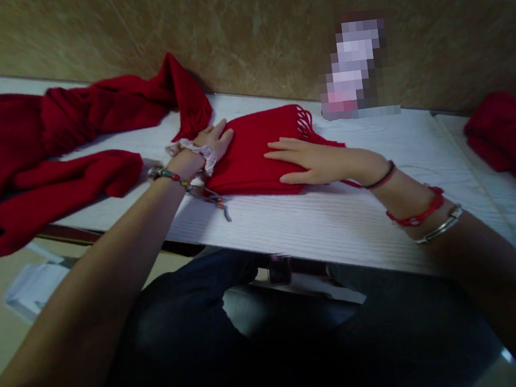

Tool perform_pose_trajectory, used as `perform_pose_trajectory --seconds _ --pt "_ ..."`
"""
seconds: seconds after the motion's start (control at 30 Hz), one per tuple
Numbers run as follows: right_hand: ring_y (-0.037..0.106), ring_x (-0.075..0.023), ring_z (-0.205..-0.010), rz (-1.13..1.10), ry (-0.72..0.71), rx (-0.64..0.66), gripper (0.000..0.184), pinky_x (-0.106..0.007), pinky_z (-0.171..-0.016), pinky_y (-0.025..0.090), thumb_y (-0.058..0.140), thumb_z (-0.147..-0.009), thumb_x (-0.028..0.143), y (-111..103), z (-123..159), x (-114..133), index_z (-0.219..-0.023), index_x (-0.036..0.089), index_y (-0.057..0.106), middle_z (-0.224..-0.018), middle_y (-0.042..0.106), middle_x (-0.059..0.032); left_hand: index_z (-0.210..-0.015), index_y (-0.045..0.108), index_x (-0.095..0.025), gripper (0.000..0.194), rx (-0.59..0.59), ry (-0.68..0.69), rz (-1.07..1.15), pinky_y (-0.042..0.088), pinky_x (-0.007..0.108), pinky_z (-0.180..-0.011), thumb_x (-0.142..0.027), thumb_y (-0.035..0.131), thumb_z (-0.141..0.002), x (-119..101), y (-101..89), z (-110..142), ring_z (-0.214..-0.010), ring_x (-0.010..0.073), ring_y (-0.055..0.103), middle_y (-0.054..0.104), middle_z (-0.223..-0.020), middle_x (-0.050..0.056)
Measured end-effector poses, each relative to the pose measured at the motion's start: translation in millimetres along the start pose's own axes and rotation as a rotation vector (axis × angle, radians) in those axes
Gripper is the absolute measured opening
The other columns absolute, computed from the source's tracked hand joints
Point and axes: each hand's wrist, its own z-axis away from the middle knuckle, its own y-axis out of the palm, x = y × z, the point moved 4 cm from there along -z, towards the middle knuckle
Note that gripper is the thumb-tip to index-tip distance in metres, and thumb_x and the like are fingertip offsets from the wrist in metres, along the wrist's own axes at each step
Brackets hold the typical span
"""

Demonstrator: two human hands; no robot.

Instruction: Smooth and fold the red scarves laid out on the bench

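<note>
A folded red scarf [253,150] lies flat on the white wood-grain table [242,220], its fringe [304,123] spreading at the right end. My left hand [215,141] rests on the scarf's left edge with fingers stretched out. On the scarf's right part, my right hand [313,161] lies palm down, fingers extended and slightly apart. Neither hand grips the cloth. Part of the fringe is hidden beneath my right hand and wrist.
Loose red cloth [67,119] sprawls over the table's left side and hangs past its front edge. Another red cloth [507,134] lies at the far right. A brown marbled wall [243,27] borders the back. A blurred-out object [355,64] stands against it.
</note>
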Motion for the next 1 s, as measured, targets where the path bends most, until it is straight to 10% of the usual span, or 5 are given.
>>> perform_pose_trajectory --seconds 0.27,0.6,0.87,1.0 --pt "0.028 -0.0272 -0.130 -0.067 -0.079 0.201 0.046 -0.046 -0.104 0.025 0.056 -0.078 0.041 -34.0 19.7 8.1 -0.121 0.025 0.054 -0.141 0.036 -0.0028 -0.137 0.030 -0.016 0.051 0.029 0.081 0.001 0.019 0.042 -0.108 -0.037 0.035 -0.090 -61.9 -14.3 20.4 -0.133 0.0278 0.015 0.019 -0.146 0.007" --pt "0.027 -0.0277 -0.130 -0.183 -0.070 0.356 0.022 -0.041 -0.104 0.025 0.063 -0.072 0.040 -36.0 29.8 -0.4 -0.082 0.023 0.072 -0.139 0.039 0.0030 -0.137 0.029 -0.019 0.050 0.072 0.193 -0.007 0.018 0.040 -0.108 -0.038 0.032 -0.091 -50.9 5.3 10.8 -0.133 0.0253 0.019 0.024 -0.144 0.009" --pt "0.030 -0.0273 -0.128 -0.095 0.106 -0.234 0.046 -0.052 -0.105 0.021 0.041 -0.085 0.044 -40.2 14.3 -12.2 -0.126 0.024 0.049 -0.136 0.042 -0.0054 -0.135 0.035 -0.019 0.048 -0.011 0.200 0.003 0.022 0.041 -0.107 -0.036 0.034 -0.090 -54.9 3.8 14.8 -0.131 0.0255 0.024 0.028 -0.143 0.009" --pt "0.020 -0.0282 -0.133 -0.069 0.137 -0.166 0.064 -0.051 -0.107 0.018 0.039 -0.084 0.051 -6.2 3.2 -23.4 -0.139 0.020 0.028 -0.145 0.026 -0.0072 -0.136 0.034 -0.019 0.049 0.009 0.172 -0.012 0.021 0.042 -0.107 -0.038 0.032 -0.091 -55.6 3.9 16.0 -0.132 0.0252 0.021 0.025 -0.144 0.010"
